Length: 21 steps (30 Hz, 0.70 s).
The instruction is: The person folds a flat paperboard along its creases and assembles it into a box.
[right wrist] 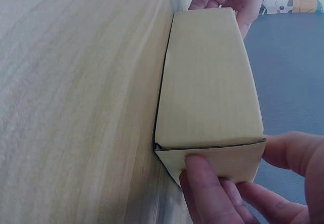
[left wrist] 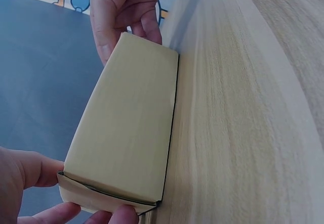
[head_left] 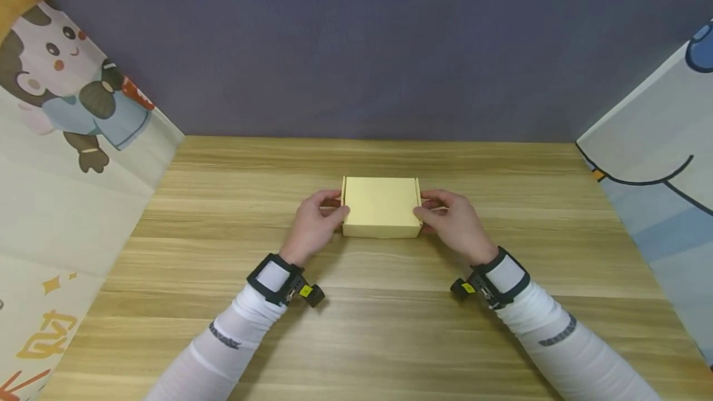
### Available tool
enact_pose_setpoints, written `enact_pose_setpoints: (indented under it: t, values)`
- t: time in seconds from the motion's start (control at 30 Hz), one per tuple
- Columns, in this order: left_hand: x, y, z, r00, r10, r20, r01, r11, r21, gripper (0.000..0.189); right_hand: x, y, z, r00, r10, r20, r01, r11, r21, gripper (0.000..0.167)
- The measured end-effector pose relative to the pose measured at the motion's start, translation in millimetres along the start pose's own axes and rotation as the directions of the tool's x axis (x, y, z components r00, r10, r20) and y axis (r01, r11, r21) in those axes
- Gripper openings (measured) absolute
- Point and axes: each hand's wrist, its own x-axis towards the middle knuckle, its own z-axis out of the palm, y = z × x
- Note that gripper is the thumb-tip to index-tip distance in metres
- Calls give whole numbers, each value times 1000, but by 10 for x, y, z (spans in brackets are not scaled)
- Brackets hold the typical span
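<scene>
A small closed cardboard box (head_left: 381,203), pale yellow-brown, sits at the middle of the wooden table in the head view. My left hand (head_left: 314,224) grips its left end, thumb at the top edge and fingers along the side. On the opposite end, my right hand (head_left: 453,221) holds the box the same way. The left wrist view shows the box's long front face (left wrist: 124,118) and left fingertips against the end flap. In the right wrist view, fingers press the box's right end panel (right wrist: 228,163). What the box contains is hidden.
The wood-grain table (head_left: 384,327) extends around the box on all sides. Behind it rises a dark blue-grey wall (head_left: 379,48). Panels with cartoon prints stand at the left (head_left: 83,203) and right (head_left: 657,141). Each wrist wears a strapped camera.
</scene>
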Motion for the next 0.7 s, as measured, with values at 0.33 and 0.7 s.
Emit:
enact_pose_setpoints:
  t: [0.33, 0.7]
  values:
    - [12, 6, 10, 1000, 9, -5, -9, 1000, 16, 49, 10, -28, 8, 1000, 22, 12, -22, 1000, 5, 50]
    - [30, -13, 17, 1000, 12, 19, -12, 1000, 0, 47, 25, -15, 10, 999, 27, 18, -27, 1000, 5, 53]
